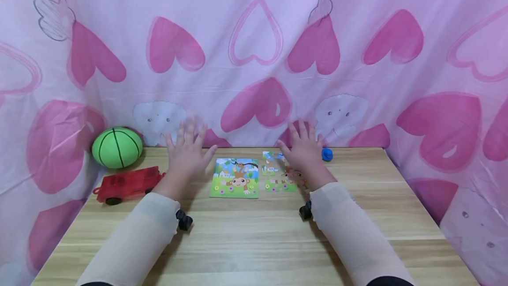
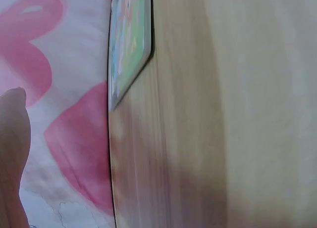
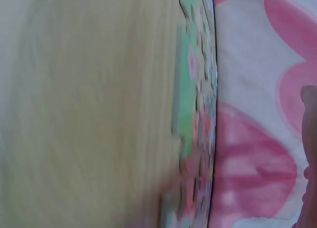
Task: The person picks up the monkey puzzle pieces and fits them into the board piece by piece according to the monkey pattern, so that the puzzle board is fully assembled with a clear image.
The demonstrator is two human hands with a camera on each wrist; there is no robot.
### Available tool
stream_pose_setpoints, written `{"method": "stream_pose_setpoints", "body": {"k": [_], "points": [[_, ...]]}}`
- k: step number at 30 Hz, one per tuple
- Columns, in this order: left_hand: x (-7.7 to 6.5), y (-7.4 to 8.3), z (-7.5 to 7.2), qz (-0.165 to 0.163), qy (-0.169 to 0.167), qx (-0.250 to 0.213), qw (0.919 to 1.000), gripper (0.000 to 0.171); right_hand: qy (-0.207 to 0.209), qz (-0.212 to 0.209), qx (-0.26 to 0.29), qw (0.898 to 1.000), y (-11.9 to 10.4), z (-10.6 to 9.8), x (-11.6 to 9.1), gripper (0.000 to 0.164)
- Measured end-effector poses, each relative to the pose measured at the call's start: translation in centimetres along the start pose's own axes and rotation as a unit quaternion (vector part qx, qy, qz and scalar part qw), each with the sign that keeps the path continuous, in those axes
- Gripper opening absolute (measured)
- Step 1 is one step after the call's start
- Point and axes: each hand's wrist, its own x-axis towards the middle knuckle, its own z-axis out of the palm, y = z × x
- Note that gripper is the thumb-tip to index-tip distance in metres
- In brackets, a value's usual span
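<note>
My left hand is raised over the table's far left part, fingers straight and spread, holding nothing. Just right of it lies a square monkey picture board, whose corner also shows in the left wrist view. My right hand, likewise spread and holding nothing, hovers above loose puzzle pieces that carry parts of a similar monkey picture; the hand and wrist hide some of them. In the right wrist view the puzzle pieces lie along the table's far edge, and part of the thumb shows at the right.
On the left, a green ball with black lines sits at the back behind a red toy vehicle with black wheels. A small blue object lies just right of my right hand. A pink heart-patterned curtain hangs behind the wooden table.
</note>
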Motion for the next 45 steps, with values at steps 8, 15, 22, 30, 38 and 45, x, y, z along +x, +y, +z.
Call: {"method": "stream_pose_setpoints", "body": {"k": [8,15,22,30,38,45], "points": [[-1.3,0.4,0.4,0.013,-0.039,-0.111,0.993,0.09,0.01,-0.029,0.071,0.997,-1.6,0.5,-0.3,0.09],[-2.6,0.2,0.2,0.027,-0.116,-0.275,0.9541,0.093,-0.041,-0.029,0.166,0.985,-2.6,0.9,0.0,0.084],[-4.0,-0.4,0.7,0.025,-0.176,-0.333,0.9258,0.087,-0.106,-0.019,0.249,0.962,-2.6,1.7,0.5,0.064],[-5.1,-1.2,1.3,0.036,-0.215,-0.343,0.9135,0.081,-0.169,0.024,0.367,0.915,-2.3,2.5,0.3,0.059],[-5.8,-1.7,1.5,0.054,-0.229,-0.339,0.9106,0.08,-0.195,0.026,0.344,0.918,-2.5,2.3,0.6,0.059],[-5.7,-1.7,1.7,0.075,-0.266,-0.272,0.922,0.084,-0.213,0.04,0.331,0.918,-2.7,2.5,1.2,0.064]]}}
